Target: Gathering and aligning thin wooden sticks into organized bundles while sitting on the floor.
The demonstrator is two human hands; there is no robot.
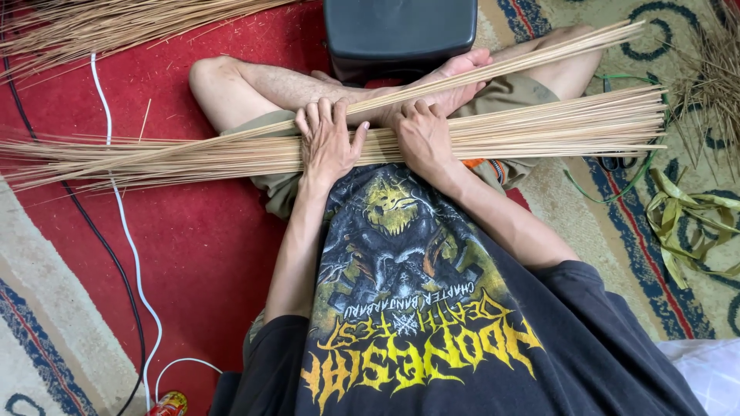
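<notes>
A long bundle of thin tan sticks [193,154] lies across my lap, its ends reaching far left and right. My left hand [327,142] rests on top of the bundle, fingers draped over the far side and thumb spread. Just to its right, my right hand [422,135] curls its fingers over the same bundle. A smaller sheaf of sticks [539,55] angles up to the right from between my hands, crossing my bare foot [455,77]. My legs are crossed under the bundle.
A black box [401,31] stands beyond my feet. Loose sticks [116,23] lie at the top left and a dry pile [709,77] at the right. White cable [127,239] and black cable [77,208] cross the red carpet [208,231]. Green leaf strips [686,223], scissors [617,162], a red can [169,403].
</notes>
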